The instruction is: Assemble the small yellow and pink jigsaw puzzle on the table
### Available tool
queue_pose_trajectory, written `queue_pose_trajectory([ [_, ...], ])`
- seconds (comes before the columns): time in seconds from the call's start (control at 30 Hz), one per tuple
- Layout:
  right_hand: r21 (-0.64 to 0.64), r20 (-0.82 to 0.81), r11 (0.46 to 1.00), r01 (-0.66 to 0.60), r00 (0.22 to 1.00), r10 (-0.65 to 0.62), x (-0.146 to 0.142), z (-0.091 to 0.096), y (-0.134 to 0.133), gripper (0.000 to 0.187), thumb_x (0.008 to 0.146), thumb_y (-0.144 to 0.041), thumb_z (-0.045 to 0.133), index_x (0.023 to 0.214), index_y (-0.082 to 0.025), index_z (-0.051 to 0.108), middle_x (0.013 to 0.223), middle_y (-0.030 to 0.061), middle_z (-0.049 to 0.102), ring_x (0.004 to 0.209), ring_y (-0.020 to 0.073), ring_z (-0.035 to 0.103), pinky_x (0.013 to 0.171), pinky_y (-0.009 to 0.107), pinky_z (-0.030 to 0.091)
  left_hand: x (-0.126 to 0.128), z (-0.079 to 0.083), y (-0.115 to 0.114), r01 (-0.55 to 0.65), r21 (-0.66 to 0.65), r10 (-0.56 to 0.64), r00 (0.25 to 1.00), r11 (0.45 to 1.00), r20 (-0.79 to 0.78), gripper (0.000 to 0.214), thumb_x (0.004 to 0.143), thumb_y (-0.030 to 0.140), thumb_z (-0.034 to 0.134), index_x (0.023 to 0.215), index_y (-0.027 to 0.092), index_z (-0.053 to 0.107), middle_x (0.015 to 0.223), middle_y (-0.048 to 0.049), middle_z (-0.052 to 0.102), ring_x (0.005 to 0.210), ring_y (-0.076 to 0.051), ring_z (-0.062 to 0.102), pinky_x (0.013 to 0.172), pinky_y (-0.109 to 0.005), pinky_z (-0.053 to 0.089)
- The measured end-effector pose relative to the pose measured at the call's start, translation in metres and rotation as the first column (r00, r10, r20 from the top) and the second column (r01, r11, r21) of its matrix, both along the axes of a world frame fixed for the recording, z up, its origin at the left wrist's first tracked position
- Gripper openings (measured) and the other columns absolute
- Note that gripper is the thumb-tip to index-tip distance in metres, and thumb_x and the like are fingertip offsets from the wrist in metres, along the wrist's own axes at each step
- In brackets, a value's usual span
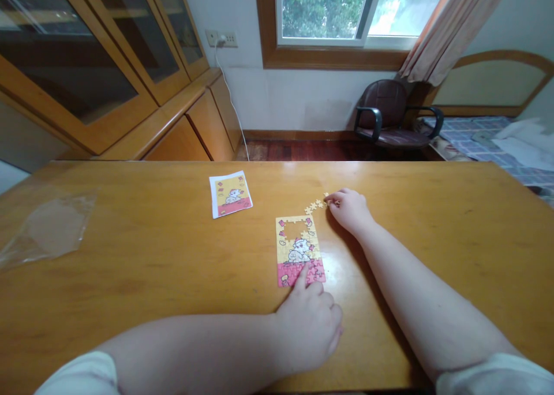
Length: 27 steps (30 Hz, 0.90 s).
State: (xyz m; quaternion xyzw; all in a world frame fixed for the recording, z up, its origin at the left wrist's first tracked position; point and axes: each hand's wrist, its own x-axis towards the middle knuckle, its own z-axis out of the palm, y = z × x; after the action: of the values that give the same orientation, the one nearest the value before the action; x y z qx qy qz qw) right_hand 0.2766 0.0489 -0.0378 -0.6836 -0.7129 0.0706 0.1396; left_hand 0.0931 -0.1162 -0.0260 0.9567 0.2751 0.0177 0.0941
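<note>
A small jigsaw puzzle (298, 248), yellow above and pink below with a white animal, lies mid-table, mostly joined with gaps near its top. My left hand (311, 320) rests at its lower edge, index finger stretched onto the pink part, other fingers curled. My right hand (348, 209) is closed in a pinch at a few loose yellow pieces (315, 205) just above the puzzle's top right corner. A reference card (230, 194) with the same picture lies to the upper left.
The wooden table (130, 279) fills the view. A clear plastic bag (47, 227) lies at the far left. Beyond the table stand a wooden cabinet (130, 83), an office chair (389, 115) and a bed (497, 135).
</note>
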Motion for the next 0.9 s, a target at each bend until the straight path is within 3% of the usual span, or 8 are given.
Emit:
queue_pose_trajectory([
  [0.27, -0.02, 0.06, 1.0, 0.015, 0.998, -0.014, -0.0023, 0.0049, -0.0024, 0.023, 0.084, -0.034, 0.054, 0.092, -0.025, 0.073, 0.101, 0.0069, 0.068, 0.097, 0.0245, 0.057, 0.08, 0.034, 0.037, 0.0007, 0.0025, 0.0004, -0.006, -0.003, 0.006, 1.0, 1.0, 0.003, 0.028, 0.09, 0.038, 0.048, 0.085, 0.017, 0.065, 0.079, -0.0049, 0.068, 0.079, -0.022, 0.057, 0.107, -0.059, 0.019],
  [0.4, -0.051, 0.076, 0.999, -0.001, 0.997, 0.005, -0.0044, 0.0044, -0.0024, 0.022, 0.083, -0.031, 0.053, 0.094, -0.025, 0.071, 0.102, 0.0075, 0.066, 0.098, 0.0249, 0.056, 0.08, 0.035, 0.037, 0.0003, 0.004, 0.0013, -0.003, -0.013, 0.003, 1.0, 1.0, 0.007, 0.028, 0.09, 0.038, 0.047, 0.086, 0.017, 0.065, 0.079, -0.0044, 0.068, 0.079, -0.021, 0.057, 0.107, -0.059, 0.02],
  [0.57, -0.052, 0.097, 0.998, -0.019, 0.995, 0.024, -0.008, 0.0049, -0.0045, 0.018, 0.081, -0.026, 0.051, 0.084, -0.023, 0.069, 0.102, 0.0083, 0.065, 0.097, 0.0258, 0.054, 0.08, 0.035, 0.037, 0.0003, 0.0035, 0.0005, -0.006, 0.0, 0.006, 1.0, 1.0, -0.003, 0.028, 0.09, 0.039, 0.047, 0.086, 0.017, 0.065, 0.079, -0.0045, 0.068, 0.08, -0.021, 0.057, 0.108, -0.059, 0.019],
  [0.7, 0.0, 0.102, 1.0, 0.017, 0.995, -0.017, -0.0081, 0.0061, -0.0054, 0.021, 0.081, -0.03, 0.052, 0.091, -0.021, 0.068, 0.103, 0.0104, 0.064, 0.098, 0.0272, 0.053, 0.081, 0.037, 0.037, 0.0002, 0.0037, -0.0003, -0.013, 0.002, 0.013, 1.0, 1.0, 0.002, 0.028, 0.09, 0.039, 0.048, 0.086, 0.017, 0.065, 0.079, -0.004, 0.067, 0.08, -0.021, 0.057, 0.108, -0.059, 0.018],
  [0.9, -0.058, 0.093, 0.998, 0.027, 0.995, -0.021, -0.0065, 0.0064, -0.0038, 0.02, 0.079, -0.032, 0.054, 0.088, -0.023, 0.07, 0.102, 0.0093, 0.064, 0.097, 0.0275, 0.053, 0.08, 0.036, 0.037, 0.0, 0.0044, 0.0012, -0.004, -0.017, 0.003, 1.0, 1.0, -0.012, 0.029, 0.091, 0.038, 0.046, 0.087, 0.017, 0.065, 0.08, -0.0042, 0.068, 0.081, -0.021, 0.057, 0.109, -0.058, 0.017],
])
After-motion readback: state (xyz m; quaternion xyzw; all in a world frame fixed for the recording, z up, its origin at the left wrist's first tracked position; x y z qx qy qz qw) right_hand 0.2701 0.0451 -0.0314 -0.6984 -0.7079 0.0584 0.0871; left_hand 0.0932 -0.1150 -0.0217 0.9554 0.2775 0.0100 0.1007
